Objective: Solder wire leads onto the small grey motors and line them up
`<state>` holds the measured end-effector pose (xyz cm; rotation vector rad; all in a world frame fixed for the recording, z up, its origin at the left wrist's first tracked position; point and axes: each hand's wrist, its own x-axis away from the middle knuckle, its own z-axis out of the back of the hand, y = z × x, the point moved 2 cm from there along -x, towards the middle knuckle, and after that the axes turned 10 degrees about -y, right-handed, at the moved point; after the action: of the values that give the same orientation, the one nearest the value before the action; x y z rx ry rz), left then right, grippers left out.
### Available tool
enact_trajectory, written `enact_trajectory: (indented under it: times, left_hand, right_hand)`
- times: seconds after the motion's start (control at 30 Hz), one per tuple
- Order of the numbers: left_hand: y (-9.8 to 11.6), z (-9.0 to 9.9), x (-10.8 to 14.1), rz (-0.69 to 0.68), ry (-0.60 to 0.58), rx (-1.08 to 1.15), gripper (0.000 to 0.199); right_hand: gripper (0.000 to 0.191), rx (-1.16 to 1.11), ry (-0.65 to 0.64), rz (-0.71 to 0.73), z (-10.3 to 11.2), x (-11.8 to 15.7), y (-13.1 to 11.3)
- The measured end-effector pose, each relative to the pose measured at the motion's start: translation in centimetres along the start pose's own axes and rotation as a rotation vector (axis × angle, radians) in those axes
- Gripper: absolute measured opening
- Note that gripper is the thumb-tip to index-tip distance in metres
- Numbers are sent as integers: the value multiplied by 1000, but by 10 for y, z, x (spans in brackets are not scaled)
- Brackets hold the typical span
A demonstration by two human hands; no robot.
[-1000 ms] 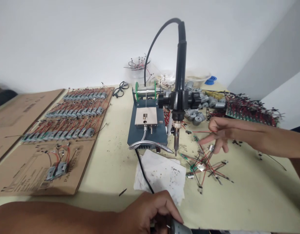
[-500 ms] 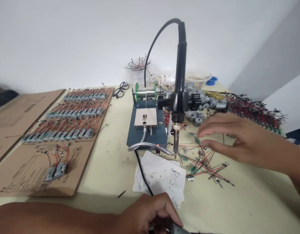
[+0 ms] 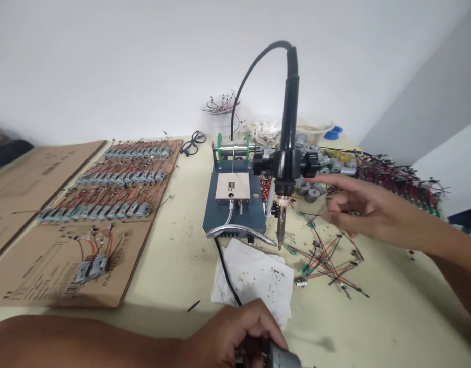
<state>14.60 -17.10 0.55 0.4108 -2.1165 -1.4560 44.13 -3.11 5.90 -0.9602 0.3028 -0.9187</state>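
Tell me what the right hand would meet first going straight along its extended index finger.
The right hand would probably meet the soldering iron's black clamp first, though depth is unclear and it might miss.

Left hand, lower part cropped by the bottom edge; the grey motor in its grasp is cut off there too, some fingers lying in dark shadow; a streak to the motor's right is too blurred to identify; the black cord passes from sight behind this hand; right hand, forearm cropped at the right edge, its curled fingers concealing whether they enclose anything; the soldering iron and its clamp mask some loose motors; a dark object, blurred, is cropped at the left edge; small print on the cardboard is illegible.
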Motion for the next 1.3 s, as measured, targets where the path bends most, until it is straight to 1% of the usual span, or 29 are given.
enact_trajectory:
  times: [0.03, 0.07, 0.13, 0.23, 0.33, 0.4, 0.47, 0.53, 0.57, 0.63, 0.67, 0.77, 0.87, 0.97, 1.03, 1.13, 1.23, 1.3]
  left_hand:
    - [3, 0, 0, -11, 5, 28, 33]
    - [6, -1, 0, -21, 8, 53, 35]
    - [6, -1, 0, -25, 6, 98, 36]
    - [-3, -1, -2, 6, 10, 187, 37]
    - [-10, 0, -6, 0, 64, 338, 44]
    - [-6, 2, -7, -19, 106, 393, 45]
    - [3, 4, -7, -48, 103, 403, 43]
    - [12, 7, -8, -69, 99, 397, 42]
    - [16, 9, -8, -65, 109, 396, 41]
    - [19, 14, -10, -46, 146, 385, 41]
    - [18, 16, -12, -32, 158, 382, 41]
    - [13, 21, -18, -31, 170, 403, 42]
    - [7, 25, -23, -51, 200, 416, 48]
    - [7, 27, -24, -21, 239, 416, 50]
    - [10, 28, -23, -15, 265, 435, 49]
    - [13, 27, -22, -39, 297, 470, 48]
    - [12, 26, -22, -54, 289, 485, 49]
    - [12, 26, -23, -68, 273, 489, 50]
  right_hand:
    - [58, -63, 8, -26, 5, 2, 0]
    - [51, -96, -3, -53, 8, 4, 1]
    - [37, -86, -55, -96, 14, 6, 2]
    - [39, -106, -125, -157, 21, 11, 4]
    - [31, -140, -184, -95, 26, 25, 1]
    - [33, -184, -227, -13, 23, 35, -4]
    - [32, -345, -299, -13, 12, 41, -9]
    - [22, -544, -408, -95, -6, 40, -15]
    - [16, -601, -462, -151, -18, 37, -18]
    - [15, -591, -534, -231, -40, 29, -24]
    - [14, -556, -558, -246, -51, 25, -27]
    - [20, -536, -576, -250, -74, 15, -30]
    - [27, -605, -561, -238, -84, 12, -27]
    - [25, -657, -523, -147, -83, 9, -25]
    - [22, -695, -495, -113, -80, 6, -25]
    - [23, -740, -510, -162, -77, 2, -23]
    - [25, -773, -540, -207, -81, 1, -20]
    - [25, -776, -492, -197, -83, 0, -19]
